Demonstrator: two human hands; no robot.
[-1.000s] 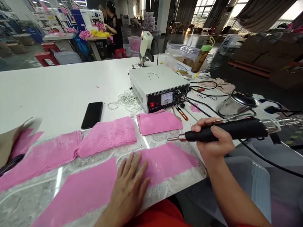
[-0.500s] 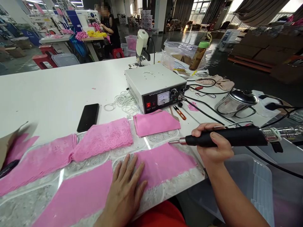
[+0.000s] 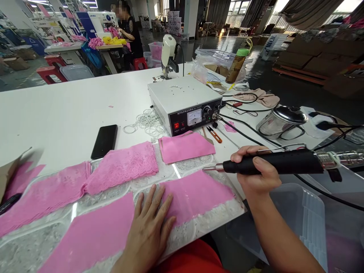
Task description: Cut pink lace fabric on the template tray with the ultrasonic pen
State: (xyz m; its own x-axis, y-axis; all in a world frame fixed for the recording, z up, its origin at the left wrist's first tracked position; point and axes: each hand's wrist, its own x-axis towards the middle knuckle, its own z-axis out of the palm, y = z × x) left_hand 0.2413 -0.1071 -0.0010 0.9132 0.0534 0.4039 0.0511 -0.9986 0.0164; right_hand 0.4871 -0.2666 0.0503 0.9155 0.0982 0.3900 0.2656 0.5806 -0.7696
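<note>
My left hand (image 3: 149,227) lies flat with fingers stretched out on a pink fabric piece (image 3: 196,195) near the table's front edge. My right hand (image 3: 256,170) is closed round the black handle of a welding tool (image 3: 273,162). Its metal tip points left, just above the fabric's far right corner. A cable runs from the tool to a white control box (image 3: 184,102) with a dial and knobs. More pink lace pieces (image 3: 122,167) lie on a clear glass plate (image 3: 196,227).
A black phone (image 3: 104,141), a heap of white elastic loops (image 3: 148,123), small orange snips (image 3: 213,134), a steel pot (image 3: 280,121) and a bottle (image 3: 237,66) sit on the white table. A clear plastic bin (image 3: 298,223) stands below right. A person works at a far sewing table.
The view has shifted slightly, so everything sits a little to the left. Both hands keep the same pose and place on the fabric and tool.
</note>
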